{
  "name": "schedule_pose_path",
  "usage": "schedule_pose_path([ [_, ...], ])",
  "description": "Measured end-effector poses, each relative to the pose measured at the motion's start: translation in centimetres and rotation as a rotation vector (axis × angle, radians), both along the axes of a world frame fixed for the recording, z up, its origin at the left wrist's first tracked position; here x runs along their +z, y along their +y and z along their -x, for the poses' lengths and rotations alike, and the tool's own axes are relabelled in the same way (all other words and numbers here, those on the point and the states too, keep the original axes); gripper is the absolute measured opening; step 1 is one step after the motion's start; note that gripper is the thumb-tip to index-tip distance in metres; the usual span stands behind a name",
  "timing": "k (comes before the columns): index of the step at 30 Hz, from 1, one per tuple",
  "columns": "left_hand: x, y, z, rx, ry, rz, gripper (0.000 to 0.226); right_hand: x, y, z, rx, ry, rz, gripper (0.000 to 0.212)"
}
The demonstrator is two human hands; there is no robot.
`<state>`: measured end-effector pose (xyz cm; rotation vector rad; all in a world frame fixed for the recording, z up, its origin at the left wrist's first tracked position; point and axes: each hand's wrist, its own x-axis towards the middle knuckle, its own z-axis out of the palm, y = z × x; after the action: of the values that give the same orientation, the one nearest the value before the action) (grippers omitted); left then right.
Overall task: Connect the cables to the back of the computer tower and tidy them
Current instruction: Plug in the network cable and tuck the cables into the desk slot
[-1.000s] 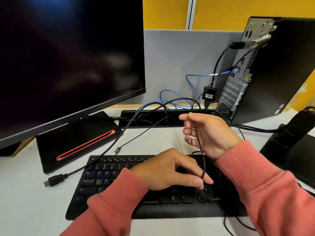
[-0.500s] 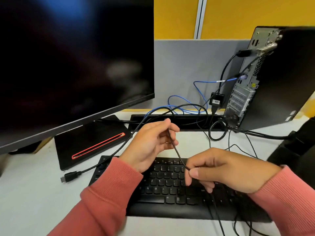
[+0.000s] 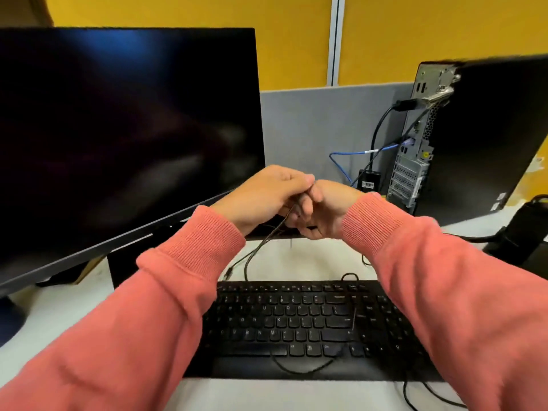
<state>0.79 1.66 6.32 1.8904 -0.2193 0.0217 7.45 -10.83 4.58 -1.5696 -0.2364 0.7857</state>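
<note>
My left hand (image 3: 267, 194) and my right hand (image 3: 323, 212) are raised together above the desk, knuckles touching, and both grip the same thin black cable (image 3: 261, 247). Its strands hang down from my fists toward the keyboard (image 3: 296, 321), one ending in a small plug (image 3: 227, 274). The black computer tower (image 3: 480, 137) stands at the right with its rear panel (image 3: 415, 155) facing me. A black cable (image 3: 382, 126) and a blue network cable (image 3: 355, 154) are plugged into the panel.
A large dark monitor (image 3: 118, 129) fills the left. Its flat black base (image 3: 124, 265) lies behind my left sleeve. A black object (image 3: 527, 232) sits at the right edge. Loose cable runs over the keyboard's front (image 3: 299, 370). A grey partition (image 3: 320, 123) backs the desk.
Both hands rose from keyboard level and came together, gathering the thin cable into a bundle between them. The view tilted upward, showing more of the monitor and wall.
</note>
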Motion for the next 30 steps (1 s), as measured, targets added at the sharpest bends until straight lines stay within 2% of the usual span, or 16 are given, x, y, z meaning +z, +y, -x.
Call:
schedule_pose_path([
  [2, -0.1, 0.3, -0.3, -0.016, -0.020, -0.168, 0.031, 0.2, 0.8, -1.0, -0.088, 0.049, -0.038, 0.047],
  [4, -0.6, 0.7, -0.4, -0.022, -0.037, -0.278, 0.030, -0.2, 1.2, -1.8, -0.166, 0.132, -0.098, 0.039],
  [6, -1.2, 1.2, -0.3, -0.058, -0.011, -0.346, 0.028, -0.8, 1.2, -2.5, -0.276, 0.187, -0.166, 0.024],
  [9, -2.0, 2.2, 0.4, -0.098, 0.057, -0.395, 0.030, -1.2, 0.2, -3.3, -0.398, 0.239, -0.216, 0.031],
  [11, -2.9, 3.3, 0.7, -0.014, 0.120, -0.380, 0.038, -1.2, -0.4, -3.8, -0.393, 0.253, -0.260, 0.027],
  [13, -4.5, 4.8, 0.7, 0.144, 0.147, -0.359, 0.036, -1.2, -1.0, -4.2, -0.394, 0.242, -0.280, 0.028],
  [15, -6.7, 6.1, 0.7, 0.223, 0.130, -0.457, 0.026, -1.6, -1.5, -4.6, -0.411, 0.235, -0.292, 0.028],
  [16, -7.8, 6.2, 0.7, 0.198, 0.128, -0.540, 0.020, -2.0, -1.8, -4.8, -0.420, 0.227, -0.284, 0.027],
  [18, -9.8, 5.8, 0.6, 0.136, 0.154, -0.659, 0.018, -2.5, -2.3, -4.9, -0.398, 0.131, -0.198, 0.027],
  [19, -10.5, 5.4, 0.4, 0.128, 0.197, -0.687, 0.024, -2.6, -2.6, -4.8, -0.368, 0.058, -0.134, 0.026],
  [21, -12.0, 4.8, -0.4, 0.157, 0.256, -0.723, 0.051, -2.6, -3.4, -4.7, -0.290, -0.066, -0.025, 0.021],
  [23, -13.0, 4.7, -1.7, 0.245, 0.201, -0.771, 0.053, -2.7, -4.6, -4.7, -0.232, -0.159, 0.072, 0.022],
  [26, -13.6, 4.7, -3.4, 0.376, 0.111, -0.605, 0.023, -3.3, -6.3, -4.7, -0.178, -0.306, 0.317, 0.029],
  [30, -14.3, 5.1, -5.6, 0.470, 0.062, -0.372, 0.028, -3.8, -5.9, -4.6, -0.023, -0.552, 0.742, 0.032],
])
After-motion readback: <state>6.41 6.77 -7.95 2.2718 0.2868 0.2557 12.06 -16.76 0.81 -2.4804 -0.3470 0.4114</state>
